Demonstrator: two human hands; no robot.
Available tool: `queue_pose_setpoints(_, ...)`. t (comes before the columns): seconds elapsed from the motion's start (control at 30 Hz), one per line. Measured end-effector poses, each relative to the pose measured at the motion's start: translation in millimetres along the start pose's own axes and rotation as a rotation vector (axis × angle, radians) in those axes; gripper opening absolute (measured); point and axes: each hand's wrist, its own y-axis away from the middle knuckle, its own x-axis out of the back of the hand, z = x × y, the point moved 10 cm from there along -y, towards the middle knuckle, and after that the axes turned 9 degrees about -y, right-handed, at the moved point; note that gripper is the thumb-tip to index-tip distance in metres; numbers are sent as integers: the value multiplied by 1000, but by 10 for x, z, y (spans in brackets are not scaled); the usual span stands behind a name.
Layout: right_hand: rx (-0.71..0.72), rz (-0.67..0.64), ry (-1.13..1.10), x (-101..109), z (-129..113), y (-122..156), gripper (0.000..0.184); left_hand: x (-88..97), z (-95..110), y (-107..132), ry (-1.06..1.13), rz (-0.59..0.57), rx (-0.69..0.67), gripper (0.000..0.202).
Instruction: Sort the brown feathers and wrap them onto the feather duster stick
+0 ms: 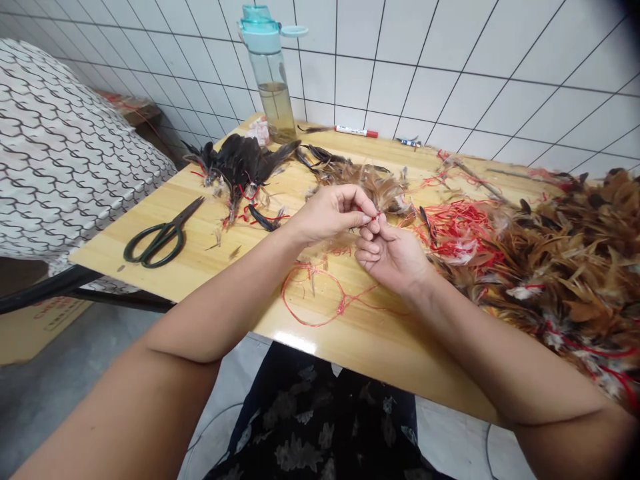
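My left hand [333, 215] is closed in a pinch over the table, its thumb and forefinger on a bit of red string [376, 217]. Fingertips of my right hand [395, 257] press together at the same spot, palm turned up and fingers curled. What else lies between the fingertips is too small to make out. Just behind them is a bunch of brown feathers [373, 180]; whether it touches my fingers I cannot tell. Below my hands, a looped red string [285, 300] lies on the wooden table [275, 323].
Black feathers [240, 160] tied with red string and black-handled scissors [160, 240] lie left. A water bottle [275, 87] and red marker [355, 131] are by the tiled wall. Tangled red string [463, 230] and a big brown feather pile [575, 260] cover the right side.
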Motion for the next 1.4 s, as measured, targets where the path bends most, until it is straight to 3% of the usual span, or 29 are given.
queue_pose_setpoints(0.2, -18, -5, -41, -54, 41, 39, 37, 100, 67, 21, -202, 173, -72, 12)
queue_pose_setpoints(0.37, -35, 1, -69, -58, 98, 38, 39, 23, 359, 140, -593, 287, -359, 21)
queue_pose_setpoints(0.47, -44, 5, -87, -50, 132, 34, 38, -84, 511, 227, -762, 293, -553, 22)
queue_pose_setpoints(0.53, -59, 11, -99, -50, 158, 38, 38, -115, 537, 247, -807, 284, -608, 21)
queue_pose_setpoints(0.8, -201, -2, -91, -105, 298, 83, 40, -36, 334, 146, -674, 251, -434, 19)
queue_pose_setpoints(0.97, -295, -53, 127, -138, 361, 129, 39, 83, 181, 65, -473, 216, -302, 16)
queue_pose_setpoints(1.07, -166, -99, 339, -186, 154, 128, 27, 168, 130, 23, -424, 192, -268, 14)
queue_pose_setpoints(1.27, 421, -61, 677, -207, -649, 93, 14, 170, 41, -23, -332, 108, -219, 13)
queue_pose_setpoints(1.4, 588, -2, 858, -104, -789, 7, 17, 133, -42, -25, -257, 95, -176, 17)
